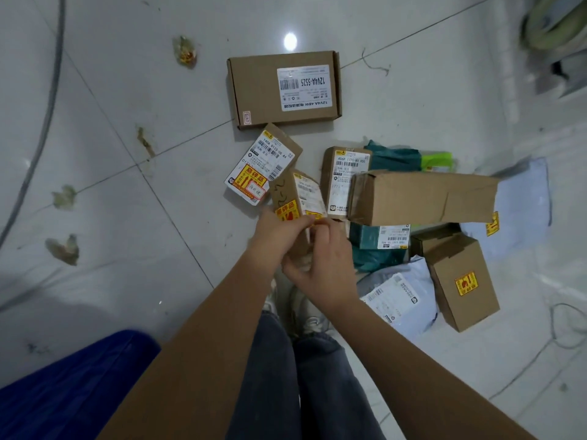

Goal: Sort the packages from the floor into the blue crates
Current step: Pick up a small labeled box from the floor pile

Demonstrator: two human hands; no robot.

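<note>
Sorting looks barely begun; both hands, left hand (279,231) and right hand (320,258), curl fingers round a small cardboard box (297,198) at centre; many parcels lie at two o'clock; blue crate (73,385) edge at seven o'clock; bare tile floor (127,185) at nine o'clock leaves room.

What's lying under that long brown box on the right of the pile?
The long brown box rests across a labelled brown carton, a teal mailer bag and a pale blue-grey bag. How much more of each lies beneath it is covered.
</note>
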